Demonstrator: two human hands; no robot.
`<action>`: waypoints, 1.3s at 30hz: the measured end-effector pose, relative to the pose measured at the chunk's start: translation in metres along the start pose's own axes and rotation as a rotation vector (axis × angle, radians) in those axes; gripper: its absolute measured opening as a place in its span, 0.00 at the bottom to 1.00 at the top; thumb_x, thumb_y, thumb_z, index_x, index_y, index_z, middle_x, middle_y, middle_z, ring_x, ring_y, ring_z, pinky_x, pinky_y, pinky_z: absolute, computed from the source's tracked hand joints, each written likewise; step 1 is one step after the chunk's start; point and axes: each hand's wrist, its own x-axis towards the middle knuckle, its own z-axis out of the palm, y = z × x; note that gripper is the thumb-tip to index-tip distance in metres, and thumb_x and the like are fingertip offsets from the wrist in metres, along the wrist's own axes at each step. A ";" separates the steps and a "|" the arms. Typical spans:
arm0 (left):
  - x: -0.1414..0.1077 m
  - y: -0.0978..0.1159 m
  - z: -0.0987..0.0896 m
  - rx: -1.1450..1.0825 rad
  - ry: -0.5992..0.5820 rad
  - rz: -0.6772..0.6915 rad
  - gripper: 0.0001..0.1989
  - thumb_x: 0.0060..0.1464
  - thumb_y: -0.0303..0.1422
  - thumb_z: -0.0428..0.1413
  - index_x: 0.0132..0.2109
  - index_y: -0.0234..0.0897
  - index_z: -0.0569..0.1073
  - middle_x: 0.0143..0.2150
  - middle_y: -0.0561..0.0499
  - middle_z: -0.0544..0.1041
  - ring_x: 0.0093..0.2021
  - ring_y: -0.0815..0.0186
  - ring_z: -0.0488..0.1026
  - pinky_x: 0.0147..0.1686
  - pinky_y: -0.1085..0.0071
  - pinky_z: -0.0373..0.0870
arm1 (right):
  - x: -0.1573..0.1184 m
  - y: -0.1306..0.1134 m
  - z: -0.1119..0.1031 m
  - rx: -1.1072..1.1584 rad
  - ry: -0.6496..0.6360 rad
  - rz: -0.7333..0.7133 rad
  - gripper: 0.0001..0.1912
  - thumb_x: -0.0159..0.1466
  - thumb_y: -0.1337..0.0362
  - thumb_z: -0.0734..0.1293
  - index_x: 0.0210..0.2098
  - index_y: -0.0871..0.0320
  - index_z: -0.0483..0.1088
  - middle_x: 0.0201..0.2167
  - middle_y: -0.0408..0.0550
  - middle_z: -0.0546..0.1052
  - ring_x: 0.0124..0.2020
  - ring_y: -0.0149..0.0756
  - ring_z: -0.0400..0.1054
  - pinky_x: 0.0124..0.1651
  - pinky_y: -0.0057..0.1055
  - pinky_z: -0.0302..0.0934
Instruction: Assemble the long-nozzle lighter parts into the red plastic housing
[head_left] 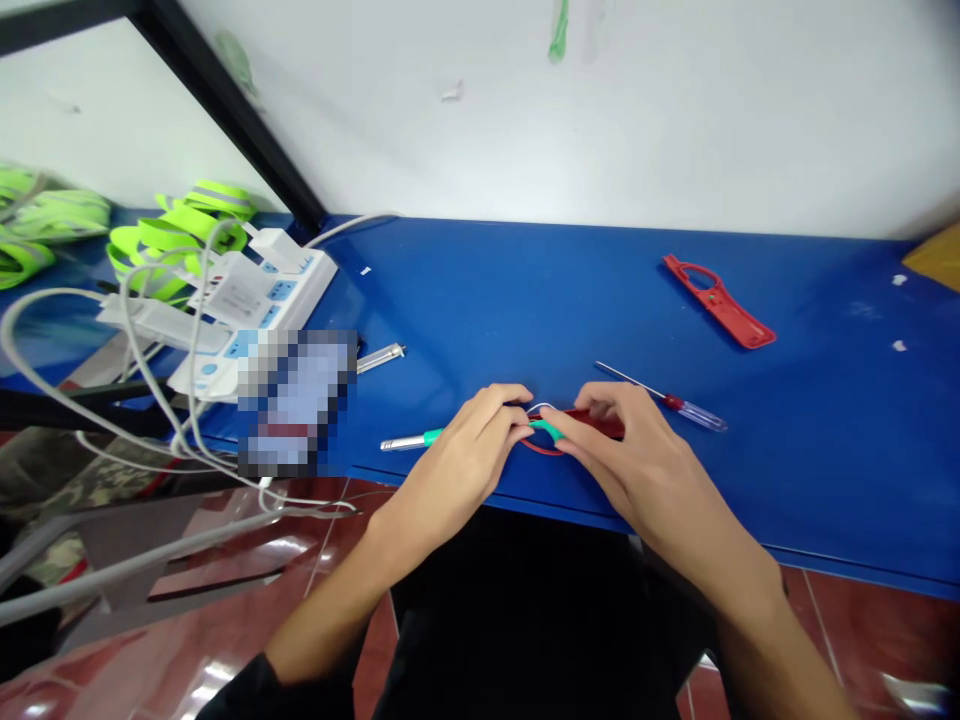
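Red plastic piece (pixel 596 424) is pinched at the front edge of the blue tabletop (pixel 510 290) in the head view. A red loop (pixel 541 450), a thin white wire loop (pixel 540 407) and a green tab (pixel 547 430) are bunched at its left end; how they join is hidden by the hands. Left hand (pixel 457 460) and right hand (pixel 637 450) are held close together, almost touching, over these parts. Grip is narrow in both hands, with the red piece and green tab held between them. Exact finger contact cannot be told.

A silver pen-like tool with a green collar (pixel 409 440) sticks out from under the left hand; whether it is held cannot be told. A screwdriver with a clear handle (pixel 694 412) is lying just beside the right hand, not held. A red plastic frame (pixel 720 300) is lying further back, well apart from the hands. A second silver tool (pixel 381 356) is lying beside a pixelated patch (pixel 296 402), which cannot be made out. A white power strip (pixel 262 300) with white cables (pixel 142 370) is placed at the left, and neon-green reflective bands (pixel 180 235) are piled behind it. Red floor tiles (pixel 877 640) are seen below the table edge.
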 end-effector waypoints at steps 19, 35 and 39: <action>0.001 0.001 0.002 -0.061 0.045 -0.044 0.06 0.76 0.29 0.50 0.52 0.36 0.72 0.59 0.41 0.75 0.57 0.60 0.79 0.58 0.58 0.81 | 0.011 0.002 -0.001 0.226 -0.145 0.093 0.16 0.79 0.64 0.59 0.63 0.48 0.70 0.57 0.54 0.69 0.55 0.41 0.69 0.58 0.44 0.70; 0.003 0.004 0.005 -0.032 0.098 -0.067 0.04 0.74 0.25 0.51 0.50 0.37 0.70 0.57 0.40 0.76 0.56 0.58 0.80 0.56 0.57 0.80 | 0.009 0.011 0.003 0.290 -0.100 0.083 0.17 0.78 0.62 0.62 0.64 0.45 0.71 0.56 0.53 0.68 0.56 0.42 0.69 0.59 0.47 0.71; 0.004 0.005 0.006 -0.081 0.130 -0.102 0.04 0.72 0.24 0.53 0.48 0.37 0.70 0.57 0.41 0.76 0.56 0.58 0.79 0.56 0.57 0.79 | 0.010 0.011 0.002 0.293 -0.101 0.083 0.16 0.78 0.61 0.62 0.63 0.47 0.72 0.56 0.54 0.70 0.57 0.44 0.69 0.59 0.49 0.71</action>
